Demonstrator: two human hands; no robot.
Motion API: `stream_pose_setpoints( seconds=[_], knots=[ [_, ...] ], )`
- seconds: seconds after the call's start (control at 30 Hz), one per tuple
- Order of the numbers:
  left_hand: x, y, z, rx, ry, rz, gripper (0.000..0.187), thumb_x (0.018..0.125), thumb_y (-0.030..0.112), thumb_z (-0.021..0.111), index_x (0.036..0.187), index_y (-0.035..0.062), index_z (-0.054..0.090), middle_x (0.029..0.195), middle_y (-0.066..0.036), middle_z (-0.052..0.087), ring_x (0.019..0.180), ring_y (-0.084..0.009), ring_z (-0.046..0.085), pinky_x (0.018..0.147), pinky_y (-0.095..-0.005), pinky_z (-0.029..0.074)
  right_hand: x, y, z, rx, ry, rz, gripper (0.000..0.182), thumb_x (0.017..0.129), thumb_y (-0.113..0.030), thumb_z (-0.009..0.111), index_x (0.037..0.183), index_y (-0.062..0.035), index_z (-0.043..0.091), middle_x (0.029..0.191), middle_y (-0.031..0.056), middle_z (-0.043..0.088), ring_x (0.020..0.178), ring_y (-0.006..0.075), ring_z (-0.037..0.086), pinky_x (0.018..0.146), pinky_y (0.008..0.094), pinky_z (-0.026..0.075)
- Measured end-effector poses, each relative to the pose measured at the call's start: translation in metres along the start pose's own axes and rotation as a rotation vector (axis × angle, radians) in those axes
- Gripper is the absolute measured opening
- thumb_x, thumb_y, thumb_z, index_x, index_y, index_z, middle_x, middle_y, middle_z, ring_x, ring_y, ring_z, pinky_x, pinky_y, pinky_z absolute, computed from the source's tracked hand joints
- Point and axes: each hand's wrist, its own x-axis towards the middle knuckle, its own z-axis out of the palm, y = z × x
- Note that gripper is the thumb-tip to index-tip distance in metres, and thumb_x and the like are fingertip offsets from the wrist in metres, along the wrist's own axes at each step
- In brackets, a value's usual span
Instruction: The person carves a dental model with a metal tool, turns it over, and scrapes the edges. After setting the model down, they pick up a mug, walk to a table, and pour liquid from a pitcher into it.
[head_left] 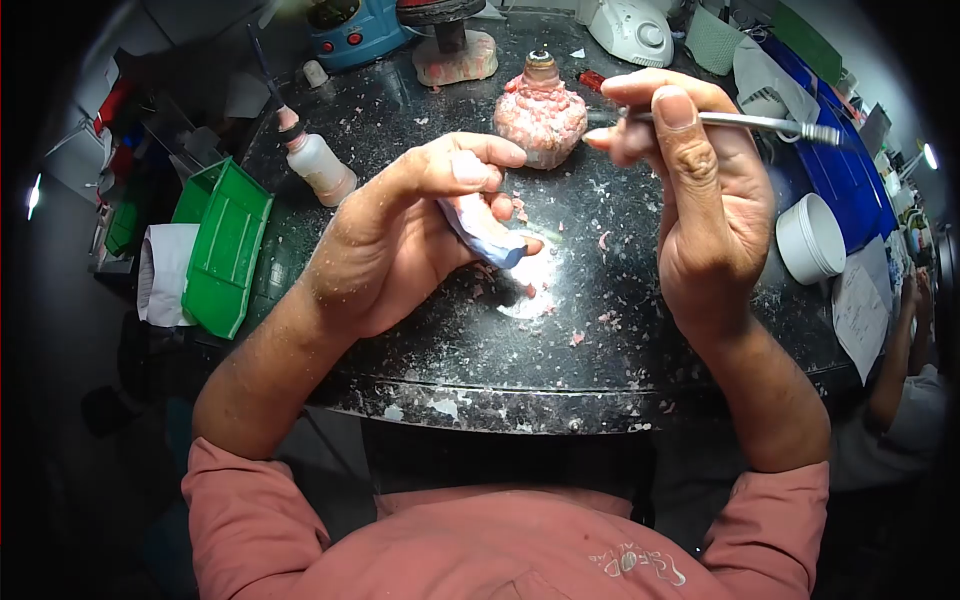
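My left hand (420, 215) is closed around a pale blue-white curved piece (482, 234), which sticks out below the thumb and fingertips. To the right, my right hand (700, 180) pinches a thin metal tool (755, 121) between thumb and fingers, its ridged end pointing right. The tool's other end is hard to make out near the fingertips. Between the hands, farther back, stands a round burner-like object (541, 115) crusted with pink wax, with a metal neck on top. Pink and white scraps lie on the dark bench (450, 345) under the hands.
At left are a green bin (228, 250) and a white bottle (320, 170). A blue device (355, 35) and a wax-stained stand (455, 58) sit at the back. A white tub (810, 240) and papers (862, 310) lie right. Another person's arm (900, 350) shows at far right.
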Motion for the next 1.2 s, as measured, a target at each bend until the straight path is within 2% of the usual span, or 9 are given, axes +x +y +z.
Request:
stream_pose_setpoints(
  seconds=[0.1,0.47,0.57,0.67,0.8,0.83,0.87,0.97,1.2],
  knots=[
    [-0.002,0.003,0.0,0.056,-0.098,0.05,0.06,0.082,0.025,0.062,0.128,-0.008,0.043,0.102,-0.007,0.05,0.096,-0.0174,0.056,0.1,-0.0517,0.046,0.001,0.001,0.0,0.009,-0.003,-0.028,0.023,0.101,-0.01,0.047,0.112,0.0075,0.056,0.104,0.0156,0.065,0.088,0.0173,0.067,0.085,0.0323,0.054],
    [0.001,0.0,-0.004,0.195,-0.027,0.085,0.046,0.091,0.021,0.062,0.128,-0.0042,0.05,0.098,-0.008,0.064,0.095,-0.0202,0.063,0.104,-0.0522,0.043,-0.001,-0.001,0.004,0.095,-0.001,0.02,0.019,0.098,-0.003,0.049,0.114,0.0071,0.053,0.105,0.0192,0.066,0.096,0.0253,0.069,0.091,0.0376,0.055],
    [0.005,-0.006,-0.019,-0.055,-0.083,0.203,0.039,0.093,0.023,0.061,0.123,-0.0014,0.055,0.121,-0.02,0.062,0.118,-0.0305,0.059,0.11,-0.0572,0.036,-0.002,-0.001,0.004,0.136,0.016,0.017,0.019,0.098,-0.003,0.049,0.113,0.0068,0.053,0.106,0.0197,0.066,0.097,0.0256,0.069,0.092,0.0381,0.055],
    [0.004,-0.008,-0.014,-0.269,-0.099,0.211,0.033,0.092,0.024,0.064,0.115,0.0021,0.058,0.12,-0.024,0.061,0.117,-0.0342,0.059,0.105,-0.0535,0.044,-0.003,-0.004,0.006,0.204,0.015,0.051,0.017,0.096,-0.001,0.052,0.112,0.0065,0.053,0.105,0.0197,0.066,0.098,0.0258,0.068,0.092,0.0382,0.055],
    [0.002,-0.004,-0.019,-0.272,-0.101,0.1,0.04,0.097,0.033,0.055,0.12,0.0001,0.056,0.123,-0.023,0.061,0.117,-0.035,0.059,0.109,-0.0589,0.037,-0.003,-0.006,0.007,0.128,-0.003,0.086,0.02,0.094,0.001,0.055,0.113,0.0068,0.054,0.105,0.02,0.067,0.099,0.0254,0.068,0.092,0.0378,0.055],
    [0.001,-0.003,-0.015,-0.211,0.007,0.031,0.045,0.099,0.031,0.051,0.129,-0.0016,0.05,0.129,-0.023,0.056,0.119,-0.034,0.058,0.108,-0.0589,0.037,-0.004,-0.007,0.008,0.164,-0.002,0.116,0.021,0.094,0.001,0.056,0.114,0.0068,0.054,0.105,0.0201,0.067,0.099,0.0254,0.068,0.091,0.0377,0.055],
    [0.003,0.0,-0.009,-0.228,-0.087,-0.039,0.05,0.098,0.027,0.049,0.138,-0.0029,0.043,0.136,-0.024,0.051,0.122,-0.0325,0.056,0.108,-0.0591,0.038,-0.004,-0.007,0.009,0.201,-0.003,0.146,0.022,0.093,0.002,0.057,0.115,0.0067,0.054,0.106,0.0203,0.067,0.099,0.0255,0.068,0.091,0.0377,0.055],
    [0.001,-0.002,0.0,-0.132,-0.048,-0.019,0.053,0.097,0.025,0.048,0.142,-0.0029,0.039,0.14,-0.023,0.047,0.124,-0.0314,0.054,0.108,-0.0585,0.037,-0.003,-0.009,0.003,0.115,-0.056,0.109,0.024,0.092,0.002,0.059,0.115,0.0058,0.056,0.107,0.018,0.068,0.098,0.0225,0.068,0.092,0.0328,0.053],
    [0.001,0.0,-0.003,-0.155,-0.042,0.119,0.052,0.093,0.022,0.057,0.137,-0.0048,0.044,0.115,-0.017,0.068,0.098,-0.0234,0.067,0.093,-0.0373,0.047,-0.005,-0.008,0.005,0.064,-0.063,0.022,0.018,0.091,0.001,0.062,0.109,0.0038,0.059,0.106,0.0134,0.068,0.102,0.0175,0.065,0.092,0.0283,0.05]
  ],
)
